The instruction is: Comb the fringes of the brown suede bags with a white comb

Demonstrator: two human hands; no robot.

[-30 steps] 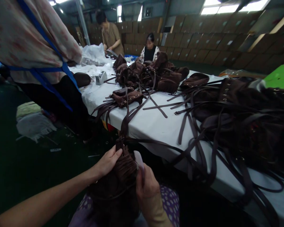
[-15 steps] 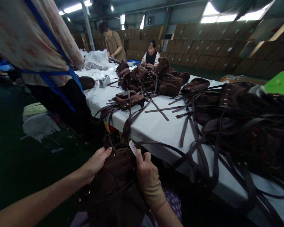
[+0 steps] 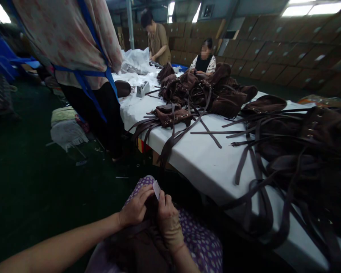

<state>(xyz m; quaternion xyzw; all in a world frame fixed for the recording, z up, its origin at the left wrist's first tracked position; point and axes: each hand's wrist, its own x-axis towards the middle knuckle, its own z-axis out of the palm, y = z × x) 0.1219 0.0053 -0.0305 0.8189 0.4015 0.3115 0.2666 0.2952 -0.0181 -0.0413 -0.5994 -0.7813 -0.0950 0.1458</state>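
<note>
A dark brown bag (image 3: 139,244) of soft suede-like material lies across my lap, over purple patterned cloth (image 3: 197,235). My left hand (image 3: 135,206) is closed on the upper part of the bag, its fingertips near the comb. Between the fingers of my right hand (image 3: 168,218) is a small white comb (image 3: 156,190), its teeth showing at the top. A tan wrist cover wraps this hand, which also rests against the bag. The bag's lower part is dark and hard to make out.
On the white table (image 3: 200,151) lie a heap of brown bags (image 3: 193,89), a nearer bag (image 3: 172,115) and long straps (image 3: 252,197) hanging over the edge. A person with a blue apron tie (image 3: 86,81) stands at left. Two people work beyond, before stacked cartons (image 3: 272,53).
My view has swung left and down. Both hands have drawn closer together and lower, and the bag has come down onto my lap with the comb still in my right hand.
</note>
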